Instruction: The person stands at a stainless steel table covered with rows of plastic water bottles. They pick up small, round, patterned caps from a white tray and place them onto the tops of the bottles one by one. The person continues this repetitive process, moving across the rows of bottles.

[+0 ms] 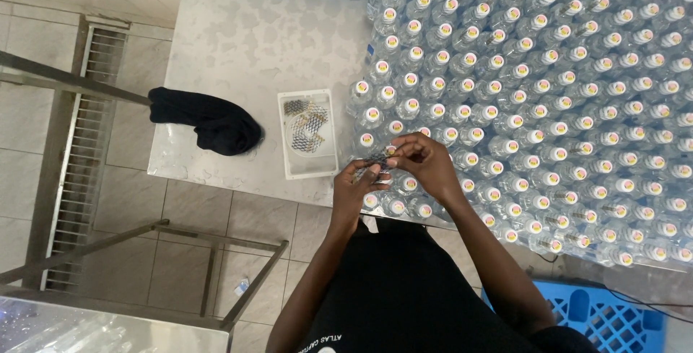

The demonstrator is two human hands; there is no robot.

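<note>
While clear capped bottles [548, 86] crowd round, both hands pinch a small patterned strip [377, 158].

One head-worn camera looks steeply down, close over the steel table [245, 42] crowded with bottles [534, 79].

Surface [245, 42]: bottles [548, 93] are massed upright across its right part, rows touching. Tray [307, 169]: set just left of the bottles, near the front edge; small pieces [307, 128] are held in it. Cloth [206, 120]: laid at the left edge, well apart from the bottles. Crate [599, 317]: placed on the floor, below the bottles at right.
</note>
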